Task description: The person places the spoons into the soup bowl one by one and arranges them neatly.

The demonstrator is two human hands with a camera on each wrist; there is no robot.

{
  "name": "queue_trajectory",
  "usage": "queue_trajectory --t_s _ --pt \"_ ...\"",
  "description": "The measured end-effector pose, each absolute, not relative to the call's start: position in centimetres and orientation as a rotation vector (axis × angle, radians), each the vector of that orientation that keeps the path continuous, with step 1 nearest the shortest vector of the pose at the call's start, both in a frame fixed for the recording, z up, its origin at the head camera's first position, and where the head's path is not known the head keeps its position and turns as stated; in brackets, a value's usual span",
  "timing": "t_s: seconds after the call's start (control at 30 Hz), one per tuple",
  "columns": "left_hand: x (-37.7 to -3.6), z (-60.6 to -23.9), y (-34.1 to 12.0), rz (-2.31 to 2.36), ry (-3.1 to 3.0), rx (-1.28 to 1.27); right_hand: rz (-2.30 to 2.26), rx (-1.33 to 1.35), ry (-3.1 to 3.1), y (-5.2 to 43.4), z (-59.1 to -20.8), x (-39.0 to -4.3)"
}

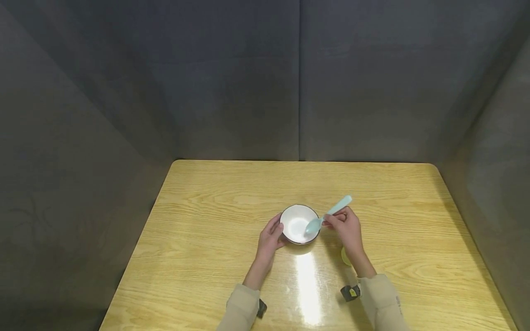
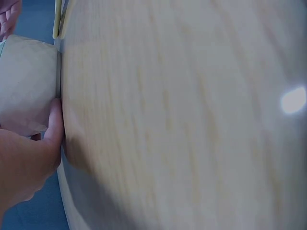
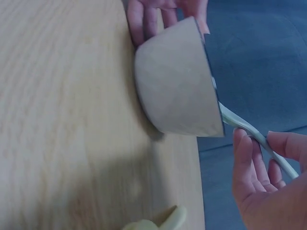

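A white bowl (image 1: pixel 295 216) with a dark rim is near the middle of the wooden table. My left hand (image 1: pixel 269 240) grips its left side, thumb by the rim and fingers around the outer wall. The bowl's plain pale outside (image 3: pixel 177 81) shows in the right wrist view; I cannot tell whether its base touches the table. My right hand (image 1: pixel 347 227) pinches a light blue-green spoon (image 1: pixel 339 205) between thumb and fingers, partway along its handle. The spoon's head lies over the inside of the bowl; whether it touches the bowl is unclear.
A pale yellow object (image 3: pixel 175 219) lies on the table (image 1: pixel 198 220) by my right wrist, mostly covered by the arm in the head view. Dark grey curtains (image 1: pixel 232 92) stand behind and at both sides of the table.
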State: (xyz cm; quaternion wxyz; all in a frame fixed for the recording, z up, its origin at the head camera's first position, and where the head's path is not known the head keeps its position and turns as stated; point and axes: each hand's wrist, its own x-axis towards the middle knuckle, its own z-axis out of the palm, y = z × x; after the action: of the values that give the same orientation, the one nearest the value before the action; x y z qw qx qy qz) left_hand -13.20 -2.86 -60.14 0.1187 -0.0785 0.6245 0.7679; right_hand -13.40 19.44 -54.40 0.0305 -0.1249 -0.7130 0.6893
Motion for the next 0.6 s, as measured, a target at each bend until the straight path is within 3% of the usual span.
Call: queue_trajectory --t_s 0.6 --pt "-13.0 -59.7 -2.9 2.211 1.846 -0.267 1.978 -0.342 -2.371 18.3 -56.2 -13.2"
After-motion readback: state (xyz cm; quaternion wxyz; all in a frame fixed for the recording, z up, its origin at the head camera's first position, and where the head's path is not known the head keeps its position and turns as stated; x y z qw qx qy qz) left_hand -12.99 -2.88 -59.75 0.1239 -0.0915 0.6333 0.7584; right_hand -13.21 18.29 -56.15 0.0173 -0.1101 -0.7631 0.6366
